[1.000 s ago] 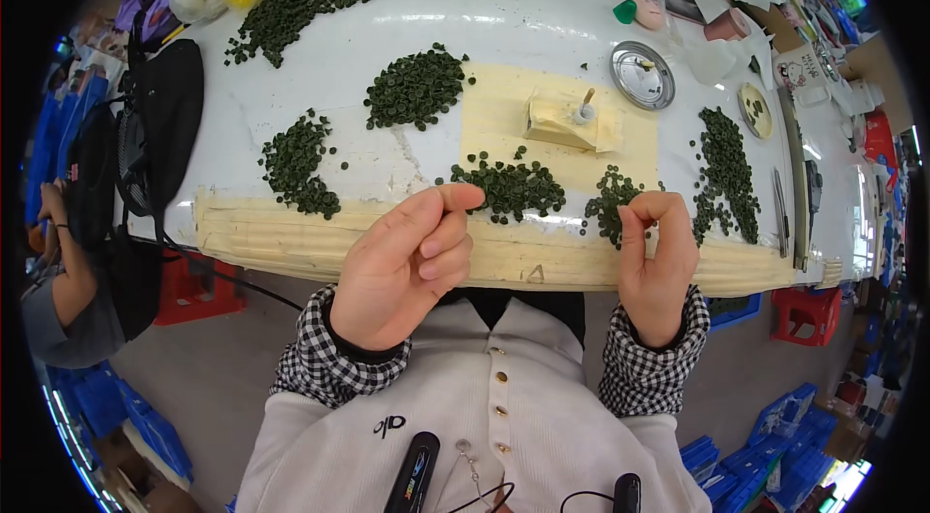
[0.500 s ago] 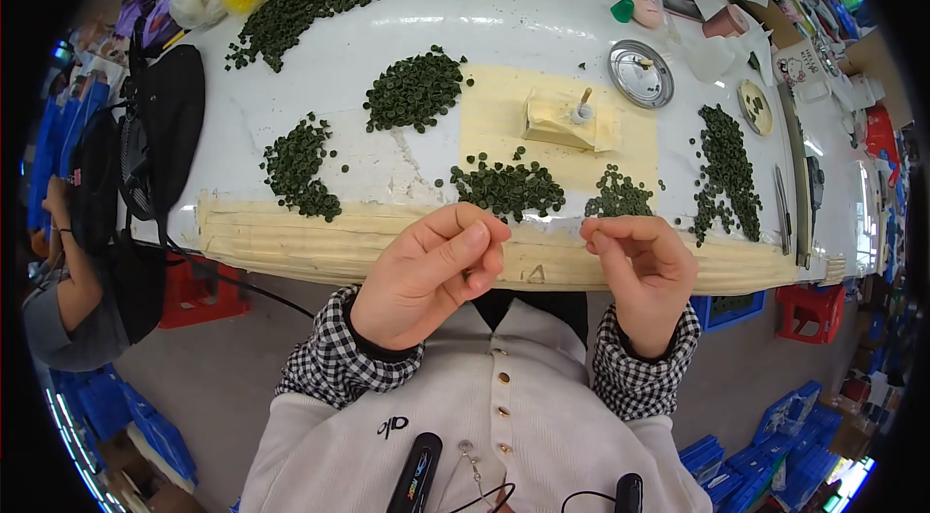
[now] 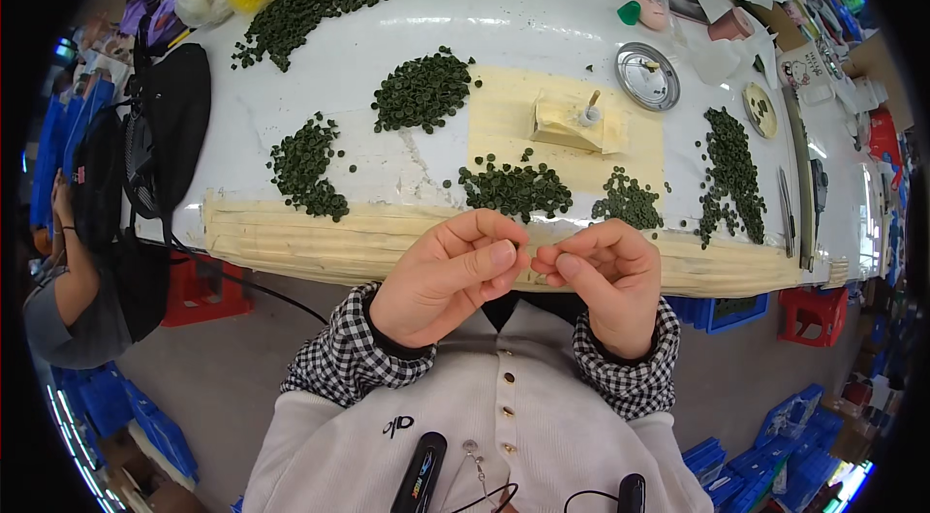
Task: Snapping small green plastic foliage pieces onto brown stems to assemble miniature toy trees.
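My left hand is closed in a pinch, thumb against forefinger, over the table's near edge. Close beside it, my right hand pinches too, and the fingertips of both almost meet. Whatever sits between the fingers is too small or too hidden to make out. Just beyond the hands lie a pile of small dark green round pieces and a smaller pile of the same kind. Behind these, a cream-coloured block with an upright peg rests on a yellowish sheet.
More green pieces form heaps at the left, centre, far left and right. A round metal lid and a small dish stand right. A black bag hangs at the left edge, near another person's arm.
My right hand has moved left, toward my left hand, bringing the fingertips close together. My left hand has shifted slightly right. Both remain pinched.
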Demonstrator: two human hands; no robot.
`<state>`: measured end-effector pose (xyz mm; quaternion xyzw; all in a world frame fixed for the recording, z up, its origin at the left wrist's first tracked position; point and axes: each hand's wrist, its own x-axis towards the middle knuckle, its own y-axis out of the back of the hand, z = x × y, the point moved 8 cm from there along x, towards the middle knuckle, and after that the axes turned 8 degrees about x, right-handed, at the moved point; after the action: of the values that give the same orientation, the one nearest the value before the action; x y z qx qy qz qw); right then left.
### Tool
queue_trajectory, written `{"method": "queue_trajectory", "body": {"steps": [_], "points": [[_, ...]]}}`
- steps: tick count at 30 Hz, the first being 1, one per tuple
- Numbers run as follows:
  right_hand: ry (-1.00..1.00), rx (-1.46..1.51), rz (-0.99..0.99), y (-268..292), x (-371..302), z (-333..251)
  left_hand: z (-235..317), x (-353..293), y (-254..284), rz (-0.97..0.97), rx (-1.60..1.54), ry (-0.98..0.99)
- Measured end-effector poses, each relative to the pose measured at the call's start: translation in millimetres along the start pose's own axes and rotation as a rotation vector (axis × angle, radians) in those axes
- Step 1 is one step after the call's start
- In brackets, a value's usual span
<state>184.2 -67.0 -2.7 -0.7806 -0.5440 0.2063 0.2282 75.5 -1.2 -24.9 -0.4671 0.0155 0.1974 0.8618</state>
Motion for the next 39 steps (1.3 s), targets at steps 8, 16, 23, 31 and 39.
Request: {"method": "queue_trajectory", "body": {"steps": [8,16,23,31,39], "points": [[0.030,-0.033,0.026,-5.3,-0.6,-3.5,-0.6,1.2,0.6,0.017,0.015,0.020],[0.195,-0.323,0.065,-2.0,0.7,-10.3,6.0,0.0,1.2,0.095,0.129,-0.042],[0.313,-0.501,0.065,-8.2,-0.8,-19.0,7.8,0.5,0.2,0.118,0.152,-0.083],[0.403,-0.618,0.047,-15.4,-0.2,-25.5,9.6,-2.4,-1.2,0.113,0.222,-0.053],[0.420,-0.616,0.050,-18.4,0.3,-26.1,14.8,-4.2,0.6,0.196,0.408,-0.148]]}}
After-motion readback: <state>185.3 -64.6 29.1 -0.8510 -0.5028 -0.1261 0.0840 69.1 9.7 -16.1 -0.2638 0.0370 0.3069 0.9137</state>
